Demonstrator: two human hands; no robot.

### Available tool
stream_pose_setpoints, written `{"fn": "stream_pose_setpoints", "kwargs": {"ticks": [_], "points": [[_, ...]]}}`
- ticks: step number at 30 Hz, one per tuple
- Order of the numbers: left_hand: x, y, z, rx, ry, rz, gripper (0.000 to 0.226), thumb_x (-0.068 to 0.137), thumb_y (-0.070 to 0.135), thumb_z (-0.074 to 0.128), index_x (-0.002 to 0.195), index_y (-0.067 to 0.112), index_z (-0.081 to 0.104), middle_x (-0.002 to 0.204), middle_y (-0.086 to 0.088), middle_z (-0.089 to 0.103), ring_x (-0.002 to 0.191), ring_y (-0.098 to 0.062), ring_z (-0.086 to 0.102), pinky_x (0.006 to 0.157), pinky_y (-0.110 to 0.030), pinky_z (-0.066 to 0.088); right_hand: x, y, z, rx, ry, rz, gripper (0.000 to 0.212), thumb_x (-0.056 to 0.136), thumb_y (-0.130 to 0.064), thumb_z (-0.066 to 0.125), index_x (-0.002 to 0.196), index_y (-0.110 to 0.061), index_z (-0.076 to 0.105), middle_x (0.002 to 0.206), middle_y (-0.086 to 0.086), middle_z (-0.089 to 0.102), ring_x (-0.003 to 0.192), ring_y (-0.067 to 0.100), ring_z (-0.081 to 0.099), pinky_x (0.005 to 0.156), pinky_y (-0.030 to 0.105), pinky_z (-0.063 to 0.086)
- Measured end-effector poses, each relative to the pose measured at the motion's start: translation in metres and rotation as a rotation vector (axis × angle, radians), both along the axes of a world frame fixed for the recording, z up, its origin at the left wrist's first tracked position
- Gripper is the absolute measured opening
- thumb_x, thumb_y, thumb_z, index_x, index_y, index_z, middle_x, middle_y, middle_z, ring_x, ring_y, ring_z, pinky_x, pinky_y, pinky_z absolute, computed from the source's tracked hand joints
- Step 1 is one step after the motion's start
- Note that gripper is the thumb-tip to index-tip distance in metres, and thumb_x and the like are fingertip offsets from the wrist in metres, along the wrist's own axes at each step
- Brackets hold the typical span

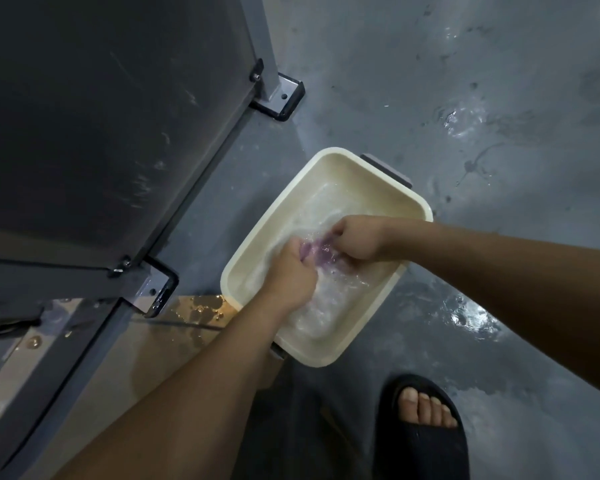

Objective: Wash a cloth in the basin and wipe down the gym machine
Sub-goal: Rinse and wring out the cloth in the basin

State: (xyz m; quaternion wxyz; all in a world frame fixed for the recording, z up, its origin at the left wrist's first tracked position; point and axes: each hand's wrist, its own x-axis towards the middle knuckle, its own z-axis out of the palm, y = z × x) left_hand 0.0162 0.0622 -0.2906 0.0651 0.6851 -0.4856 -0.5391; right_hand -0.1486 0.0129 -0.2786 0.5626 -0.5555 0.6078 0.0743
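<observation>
Now both hands' fingers (297,252) curl round purple cloth (314,252), underwater in basin (243,268).

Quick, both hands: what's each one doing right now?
Left hand: closed, gripping the purple cloth in the basin water.
Right hand: closed, gripping the same cloth from the other side.

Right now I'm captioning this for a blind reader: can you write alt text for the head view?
Both hands, left hand and right hand, grip a purple cloth underwater in a cream basin on a wet grey floor, beside a dark gym machine.
</observation>
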Motion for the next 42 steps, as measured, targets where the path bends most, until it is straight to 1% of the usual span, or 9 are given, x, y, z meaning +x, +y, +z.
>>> {"fn": "stream_pose_setpoints", "kwargs": {"ticks": [2,5,9,14,18,23,31,37,42], "points": [[-0.004,-0.002,0.0,-0.022,0.016,-0.01,0.017,0.103,0.017,0.045,0.113,0.023,0.058,0.132,-0.003,0.058,0.096,-0.022,0.066,0.071,-0.027,0.051,-0.001,-0.004,-0.003,-0.009,0.065,0.006,0.027,0.098,-0.006,0.051,0.09,-0.017,0.074,0.084,0.007,0.07,0.071,0.024,0.064,0.065,0.035,0.057],[-0.012,-0.005,0.002,0.054,0.046,0.117,0.021,0.104,0.014,0.041,0.106,0.016,0.061,0.087,-0.009,0.064,0.056,-0.01,0.058,0.05,-0.018,0.045,0.002,-0.004,-0.006,-0.137,0.304,0.284,0.015,0.093,-0.009,0.06,0.101,-0.014,0.07,0.098,0.009,0.071,0.078,0.024,0.064,0.07,0.031,0.056],[-0.021,-0.008,0.008,0.219,0.118,0.367,0.032,0.091,0.011,0.038,0.075,0.002,0.065,0.063,-0.014,0.064,0.055,-0.024,0.058,0.065,-0.036,0.047,0.01,0.013,-0.01,-0.28,0.421,0.635,0.023,0.095,-0.003,0.055,0.114,-0.011,0.066,0.111,0.008,0.069,0.098,0.029,0.067,0.071,0.032,0.047],[-0.021,-0.02,-0.005,0.244,0.255,0.712,0.047,0.09,0.036,0.035,0.09,0.011,0.075,0.079,-0.02,0.069,0.06,-0.028,0.057,0.054,-0.035,0.047,0.007,0.005,0.007,-0.167,-0.097,0.215,0.008,0.102,-0.016,0.05,0.097,-0.02,0.046,0.097,0.004,0.062,0.082,0.022,0.055,0.063,0.029,0.039],[-0.021,-0.027,-0.002,0.217,0.423,0.758,0.047,0.095,0.033,0.033,0.106,0.006,0.069,0.088,-0.027,0.06,0.066,-0.03,0.051,0.053,-0.032,0.031,0.013,0.006,0.019,-0.029,-0.341,-0.147,0.034,0.102,-0.028,0.036,0.083,-0.012,0.059,0.077,0.012,0.067,0.069,0.023,0.056,0.057,0.032,0.043],[-0.039,-0.025,0.01,0.266,0.429,0.698,0.046,0.108,0.033,0.034,0.078,0.017,0.065,0.051,0.003,0.051,0.046,-0.01,0.044,0.036,-0.019,0.017,0.014,0.003,0.017,-0.216,-0.229,-0.224,0.073,0.109,-0.048,0.032,0.062,-0.005,0.067,0.055,0.003,0.065,0.05,0.011,0.058,0.055,0.018,0.045],[-0.056,-0.022,0.017,0.317,0.572,0.765,0.039,0.106,0.041,0.052,0.072,0.025,0.062,0.055,0.007,0.027,0.04,-0.008,0.021,0.038,-0.015,0.012,0.009,-0.005,0.005,-0.371,0.165,-0.118,0.054,0.108,-0.039,0.038,0.064,-0.013,0.054,0.067,0.01,0.063,0.071,0.033,0.065,0.068,0.038,0.051],[-0.046,-0.023,0.018,0.276,0.471,0.823,0.04,0.104,0.015,0.041,0.065,0.015,0.049,0.044,0.001,0.033,0.034,-0.012,0.022,0.04,-0.018,0.015,0.02,0.02,0.023,-0.395,0.025,-0.121,0.065,0.108,-0.033,0.035,0.051,-0.015,0.061,0.057,0.001,0.067,0.062,0.02,0.064,0.059,0.026,0.045],[-0.053,-0.016,0.016,0.208,0.444,0.7,0.037,0.101,0.01,0.035,0.076,0.017,0.061,0.048,0.004,0.035,0.041,-0.012,0.023,0.04,-0.019,0.014,0.013,0.001,0.02,-0.282,0.166,-0.017,0.016,0.095,-0.008,0.053,0.081,-0.009,0.061,0.066,0.003,0.053,0.069,0.026,0.061,0.057,0.032,0.04]]}}
